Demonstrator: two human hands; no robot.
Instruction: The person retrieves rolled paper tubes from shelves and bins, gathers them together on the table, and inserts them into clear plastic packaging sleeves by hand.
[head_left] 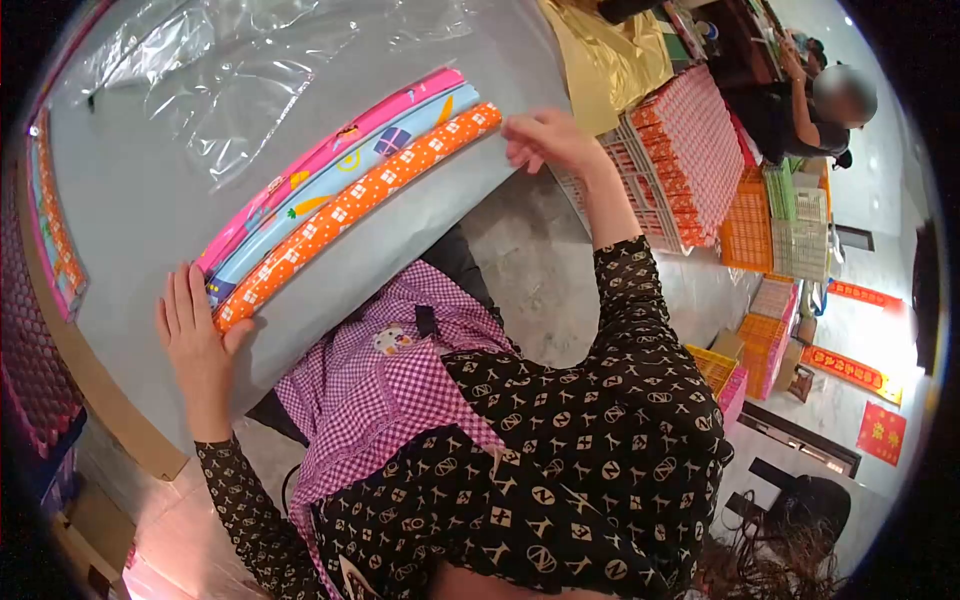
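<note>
Three wrapped rolls lie side by side on the grey table (120, 200): a pink one (330, 150), a light blue one (350, 160) and an orange one with white patterns (370, 188), which is nearest my body. My left hand (200, 325) rests with its fingers spread at the left ends of the rolls, touching them. Just off the right end of the orange roll is my right hand (550, 140), raised, its fingers partly curled but apart, with nothing visible in it.
Clear plastic film (250, 90) lies beyond the rolls. More patterned rolls (55, 220) are at the left edge. Gold sheeting (610, 55), stacked orange packages (690, 150) and crates (748, 225) stand at right. Another person (800, 115) is at the upper right.
</note>
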